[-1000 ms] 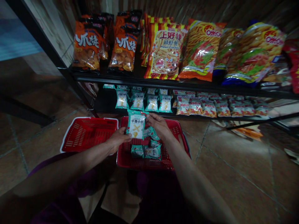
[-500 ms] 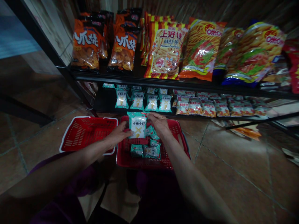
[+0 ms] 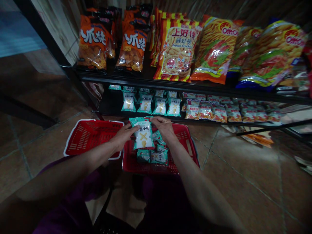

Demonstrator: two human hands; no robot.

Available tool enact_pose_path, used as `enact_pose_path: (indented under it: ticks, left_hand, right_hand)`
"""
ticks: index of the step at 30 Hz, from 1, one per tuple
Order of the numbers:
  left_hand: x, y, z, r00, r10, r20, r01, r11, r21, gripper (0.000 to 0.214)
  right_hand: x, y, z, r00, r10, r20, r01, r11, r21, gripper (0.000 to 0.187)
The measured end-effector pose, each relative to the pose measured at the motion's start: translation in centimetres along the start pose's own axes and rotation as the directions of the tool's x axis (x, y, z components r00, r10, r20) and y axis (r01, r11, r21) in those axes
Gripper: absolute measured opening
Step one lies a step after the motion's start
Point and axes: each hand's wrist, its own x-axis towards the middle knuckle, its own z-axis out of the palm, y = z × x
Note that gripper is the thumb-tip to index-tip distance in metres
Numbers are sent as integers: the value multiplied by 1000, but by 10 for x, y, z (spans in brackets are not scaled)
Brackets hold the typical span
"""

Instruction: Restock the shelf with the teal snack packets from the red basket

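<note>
Both my hands hold one small teal-and-white snack packet upright above a red basket. My left hand pinches its left edge, my right hand pinches its top right corner. Several more teal packets lie in that basket under the held one. A second red basket sits to the left with nothing visible inside.
A black shelf rack stands in front. Its low shelf carries rows of teal packets and red-white packets. Large orange bags, a prawn cracker bag and other big bags fill the upper shelf. Brown tiled floor lies all around.
The packet has tipped slightly, its top now leaning left, and my left hand has shifted from its lower edge up to its left side. The view has moved a little rightward.
</note>
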Motion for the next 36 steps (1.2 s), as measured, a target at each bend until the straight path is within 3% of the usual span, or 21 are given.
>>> enact_pose_path:
  ticks: [6,13,18,25,33,36]
  left_hand:
    - [10,-3,-7,995,-55,-79,50,997,-60,18]
    - [25,-4,-16,983,-43,-176,23,993,-118,22]
    - [23,1,-12,979,-52,-199,23,989,-145,15]
    - [27,0,-14,971,-9,-240,-32,986,-167,14]
    - [25,3,-16,958,-26,-287,-14,991,-137,14]
    - [26,2,-18,966,-18,-258,-24,987,-159,19]
  right_hand:
    - [-4,6,0,988,77,130,-83,996,37,41]
    - [-14,10,-2,934,178,309,-202,978,45,40]
    - [-20,1,-3,901,280,331,-300,954,11,38]
    - [-25,-3,-2,856,322,404,-371,927,47,53]
    - [-29,-1,5,869,355,346,-380,925,5,43]
    - [-29,2,6,878,338,339,-366,931,19,41]
